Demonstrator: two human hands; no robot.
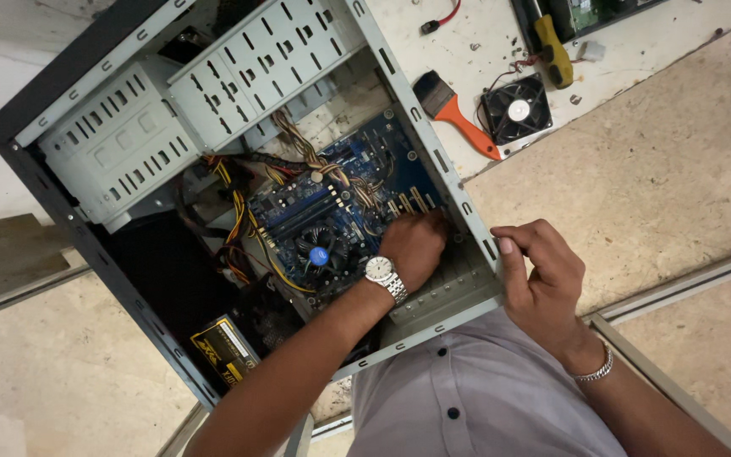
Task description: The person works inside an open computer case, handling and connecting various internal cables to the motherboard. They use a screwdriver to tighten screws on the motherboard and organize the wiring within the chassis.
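An open desktop computer case (433, 161) lies on its side, showing a blue motherboard (357, 169) with a round black cooler fan (319, 251) and bundles of coloured cables (239, 220). My left hand (414, 245), with a silver wristwatch, reaches inside and its fingers press down at the board's edge near the rear slots; what the fingertips touch is hidden. My right hand (539, 275), with a silver bracelet, is curled against the outside rear corner of the case, thumb on the metal edge.
A black power supply (226, 347) sits in the case's lower corner, grey drive cages (188, 93) at the top. On the white surface beyond lie an orange-handled brush (458, 114), a loose black fan (516, 108) and a yellow-handled screwdriver (553, 51).
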